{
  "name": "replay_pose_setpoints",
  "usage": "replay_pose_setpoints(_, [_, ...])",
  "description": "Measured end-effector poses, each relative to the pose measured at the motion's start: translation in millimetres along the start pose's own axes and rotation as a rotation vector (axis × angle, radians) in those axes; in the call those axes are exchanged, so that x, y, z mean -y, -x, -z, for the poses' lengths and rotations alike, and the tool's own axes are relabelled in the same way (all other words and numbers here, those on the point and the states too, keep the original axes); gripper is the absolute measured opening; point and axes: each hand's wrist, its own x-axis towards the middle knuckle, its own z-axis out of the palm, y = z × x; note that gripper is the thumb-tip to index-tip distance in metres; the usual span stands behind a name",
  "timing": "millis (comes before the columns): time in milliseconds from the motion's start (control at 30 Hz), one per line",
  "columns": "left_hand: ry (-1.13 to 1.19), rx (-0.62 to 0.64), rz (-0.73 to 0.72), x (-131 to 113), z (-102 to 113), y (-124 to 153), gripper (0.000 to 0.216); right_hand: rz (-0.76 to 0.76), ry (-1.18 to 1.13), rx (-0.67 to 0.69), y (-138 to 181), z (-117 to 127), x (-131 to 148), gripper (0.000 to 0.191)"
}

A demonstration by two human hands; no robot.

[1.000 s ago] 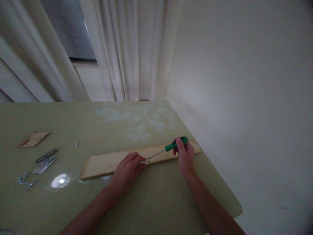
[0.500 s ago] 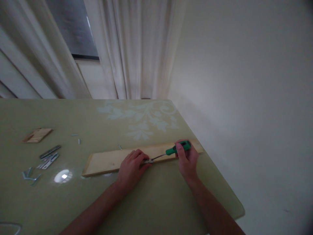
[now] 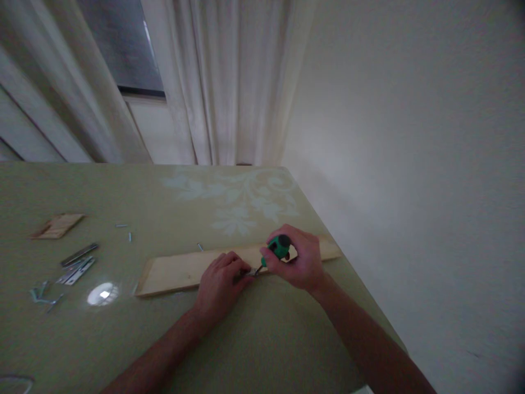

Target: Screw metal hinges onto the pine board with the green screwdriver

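Observation:
A long pale wooden board (image 3: pixel 180 271) lies across the green table (image 3: pixel 123 334). My left hand (image 3: pixel 219 284) rests on the board's near edge, fingers pinched on a small metal fitting (image 3: pixel 248 272) there. My right hand (image 3: pixel 297 260) is wrapped round the green handle of a screwdriver (image 3: pixel 278 248), which stands steeply with its tip down at the fitting beside my left fingers.
At the left lie flat metal brackets (image 3: pixel 76 264), loose screws (image 3: pixel 43 295) and a small wooden offcut (image 3: pixel 57 225). Two more screws (image 3: pixel 125 230) sit farther back. The table's right edge runs close to my right arm. Curtains and a wall stand behind.
My right hand has swung the screwdriver from lying low along the board to standing steeply over the fitting, moving left toward my left hand. The left hand stayed put.

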Motion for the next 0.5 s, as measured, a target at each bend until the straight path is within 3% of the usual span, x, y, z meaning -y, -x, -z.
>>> replay_pose_setpoints(100, [-0.026,-0.032,-0.013,2.3,-3.0,0.7,0.005,0.191,0.078,0.141,-23.8,-13.3,1.2,0.016])
replay_pose_setpoints(200, [-0.072,-0.068,-0.006,5.8,-7.1,0.9,0.007,0.265,0.125,0.192,-33.8,-26.0,-1.6,0.014])
replay_pose_setpoints(500, [-0.101,-0.061,0.005,4.4,-4.4,-1.5,0.011,0.247,0.124,0.190,-34.1,-28.2,-7.4,0.013])
